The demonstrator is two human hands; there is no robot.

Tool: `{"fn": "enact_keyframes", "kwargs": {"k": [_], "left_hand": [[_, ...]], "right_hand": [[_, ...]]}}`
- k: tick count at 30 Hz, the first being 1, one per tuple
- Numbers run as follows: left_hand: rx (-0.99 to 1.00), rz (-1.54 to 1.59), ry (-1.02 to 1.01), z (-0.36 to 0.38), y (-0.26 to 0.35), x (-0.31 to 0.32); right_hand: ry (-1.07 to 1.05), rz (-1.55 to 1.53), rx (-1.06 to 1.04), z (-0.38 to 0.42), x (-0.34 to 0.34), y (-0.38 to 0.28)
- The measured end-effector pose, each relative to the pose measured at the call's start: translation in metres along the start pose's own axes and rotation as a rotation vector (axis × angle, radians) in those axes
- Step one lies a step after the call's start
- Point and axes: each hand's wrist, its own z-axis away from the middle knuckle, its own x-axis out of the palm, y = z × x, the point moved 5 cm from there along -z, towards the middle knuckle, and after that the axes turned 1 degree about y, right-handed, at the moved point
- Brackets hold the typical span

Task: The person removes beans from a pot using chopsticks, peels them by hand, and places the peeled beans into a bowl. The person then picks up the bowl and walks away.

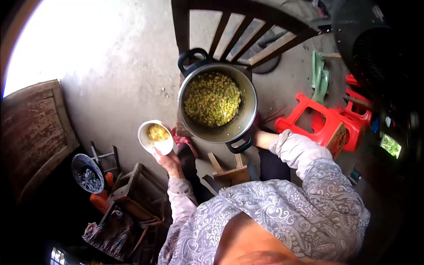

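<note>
A white bowl [142,140] is gripped in my left hand [168,160], its thumb near the rim. Yellow pieces of food [157,133] lie in it. To the right of the bowl, a deep metal pot [251,99] with black handles stands on a wooden chair. Green-yellow kernels or beans [212,99] cover its bottom. My right hand [260,138] is at the pot's lower right side, close to the near handle [240,145]. The pot's wall hides its fingers.
The chair's slatted back [240,37] rises behind the pot. Red plastic stools [324,117] and a green plastic piece [320,79] are on the right. At left are a wooden panel [37,132], a basin [78,164] and small wooden stools [137,194].
</note>
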Motion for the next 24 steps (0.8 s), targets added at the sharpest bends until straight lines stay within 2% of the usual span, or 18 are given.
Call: {"fn": "enact_keyframes", "kwargs": {"k": [3,4,6,7,8,10,11,13,14,15,16,17,18,20,21,22,23,24], "left_hand": [[-0.061,0.050,0.063,0.052,0.040,-0.028],[-0.089,0.021,0.135,0.068,0.060,-0.037],[-0.072,0.031,0.019,0.102,0.117,-0.020],[-0.069,-0.042,0.050,0.112,0.140,-0.030],[-0.020,-0.060,-0.052,0.116,0.159,-0.033],[0.138,-0.459,-0.204,0.136,0.201,-0.011],[0.239,-0.641,-0.260,0.147,0.222,0.000],[0.289,-0.709,-0.295,0.181,0.247,0.028],[0.565,-1.115,-0.381,0.193,0.256,0.042],[0.908,-1.479,-0.369,0.207,0.265,0.056],[0.913,-1.442,-0.450,0.224,0.273,0.079],[0.565,-1.034,-0.479,0.227,0.270,0.097],[0.514,-1.009,-0.529,0.225,0.268,0.113],[0.737,-1.189,-0.752,0.234,0.263,0.149],[0.866,-1.203,-0.873,0.243,0.261,0.167],[0.966,-1.135,-1.000,0.254,0.259,0.187],[1.061,-1.060,-1.130,0.265,0.256,0.205],[1.102,-0.943,-1.262,0.274,0.250,0.222]], "right_hand": [[0.078,0.111,-0.030,-0.014,0.015,-0.005],[0.157,0.091,-0.062,0.009,-0.013,-0.006],[0.310,0.050,-0.127,0.071,-0.078,-0.006],[-0.101,0.107,-0.238,0.120,-0.133,-0.010],[0.000,-0.076,-0.061,0.135,-0.143,-0.008],[0.304,-0.315,0.021,0.207,-0.168,0.004],[0.314,-0.370,0.011,0.224,-0.164,0.014],[0.339,-0.482,0.057,0.294,-0.171,0.037],[0.333,-0.554,0.121,0.332,-0.173,0.044],[0.279,-0.556,0.144,0.358,-0.163,0.053],[0.281,-0.596,0.204,0.397,-0.166,0.058],[0.329,-0.637,0.270,0.421,-0.149,0.064],[0.407,-0.704,0.345,0.452,-0.132,0.068],[0.394,-0.898,0.538,0.493,-0.075,0.066],[0.469,-0.972,0.651,0.522,-0.056,0.048],[0.649,-1.142,0.829,0.551,-0.039,0.020],[0.799,-1.099,0.973,0.548,0.013,-0.002],[0.677,-1.104,1.090,0.542,0.057,-0.035]]}}
